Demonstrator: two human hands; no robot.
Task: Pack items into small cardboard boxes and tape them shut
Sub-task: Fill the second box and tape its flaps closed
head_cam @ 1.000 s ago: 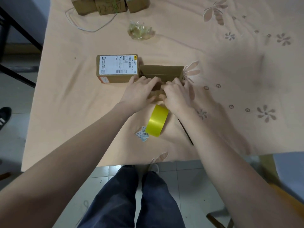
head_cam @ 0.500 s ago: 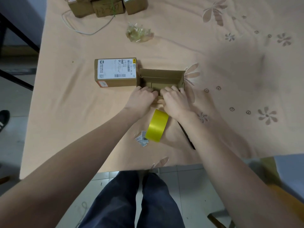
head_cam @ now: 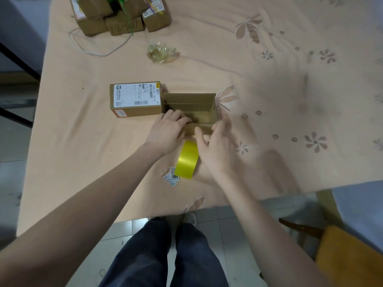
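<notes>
Open box (head_cam: 190, 106) sits mid-worktop (head_cam: 83, 141), top flaps up, inside looks bare as far as can be seen. Left hand (head_cam: 167, 131) is at its near-left corner, fingers (head_cam: 182, 119) curled over the near wall & gripping it. Right hand (head_cam: 215, 146) hovers just off the near-right corner, blurred, fingers spread & loose, holding nothing; can't tell if it touches the cardboard.

Sealed box (head_cam: 135, 99) w/ white shipping label lies touching the open box's left side. Yellow tape roll (head_cam: 186, 160) stands on edge just nearer the front edge, betw. the two wrists, w/ small barcode stickers (head_cam: 171, 178) at its left foot.

Far-left corner: pile of taped parcels (head_cam: 122, 15), one w/ handwritten numbers, green & purple strings on top, thin wire (head_cam: 99, 52) looping beside them. Crumpled clear wrap (head_cam: 162, 52) lies betw. pile & open box. Cloth on worktop is peach w/ flower print. Dark trousers & tiled floor below the front edge.
</notes>
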